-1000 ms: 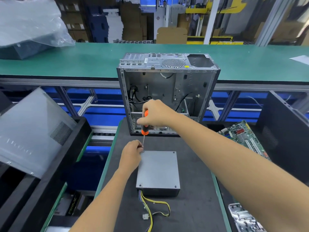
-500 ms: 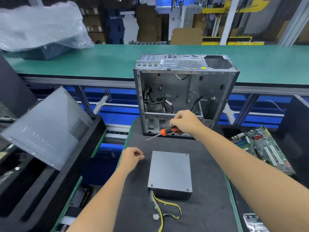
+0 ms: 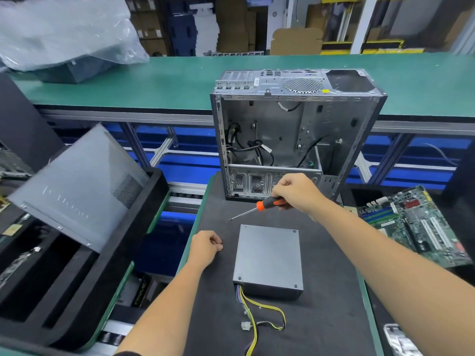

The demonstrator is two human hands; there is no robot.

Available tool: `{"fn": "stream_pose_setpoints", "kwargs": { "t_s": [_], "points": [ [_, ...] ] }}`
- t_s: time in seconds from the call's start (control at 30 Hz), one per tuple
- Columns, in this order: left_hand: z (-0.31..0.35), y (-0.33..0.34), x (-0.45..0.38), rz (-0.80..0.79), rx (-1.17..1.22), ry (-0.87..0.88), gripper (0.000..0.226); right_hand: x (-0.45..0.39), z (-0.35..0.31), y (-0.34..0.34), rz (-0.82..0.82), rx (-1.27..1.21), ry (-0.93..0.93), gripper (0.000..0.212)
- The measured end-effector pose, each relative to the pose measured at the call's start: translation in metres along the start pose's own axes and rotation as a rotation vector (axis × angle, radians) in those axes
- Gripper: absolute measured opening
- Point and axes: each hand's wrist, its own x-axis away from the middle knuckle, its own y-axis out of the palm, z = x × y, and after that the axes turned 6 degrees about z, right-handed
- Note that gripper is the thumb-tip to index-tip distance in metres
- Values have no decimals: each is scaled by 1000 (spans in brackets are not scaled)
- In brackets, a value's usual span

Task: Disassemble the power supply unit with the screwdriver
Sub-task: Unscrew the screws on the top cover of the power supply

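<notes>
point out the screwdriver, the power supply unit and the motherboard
screwdriver (image 3: 267,203), head view, on the handle's orange collar
power supply unit (image 3: 268,255), head view, middle of its grey top cover
motherboard (image 3: 421,224), head view, centre of the green board

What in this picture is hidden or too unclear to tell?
All in the head view:
- Left hand: its fingers are curled under, so whether it holds a screw is hidden.
- Screwdriver: the back of its handle is covered by the right hand.
- Power supply unit: its insides are hidden by its lid.
- Its cables: cut off by the bottom edge.
- Plastic-wrapped item: blurred.
</notes>
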Motion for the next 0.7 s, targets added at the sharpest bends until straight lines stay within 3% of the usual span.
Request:
{"fn": "stream_pose_setpoints", "kwargs": {
  "t_s": [0.23,0.4,0.57,0.7],
  "points": [
    [-2,-7,1,-68,17,-8,14,1,-3,-3,-1,35,-36,7],
    [26,-21,-3,222,219,-19,11,-1,-30,-24,11,210,-182,15],
    [88,-15,6,-53,189,317,15,1,-59,-46,149,525,-301,29],
    [113,10,20,-165,29,504,23,7,-60,-51,149,665,-349,36]
  ]
}}
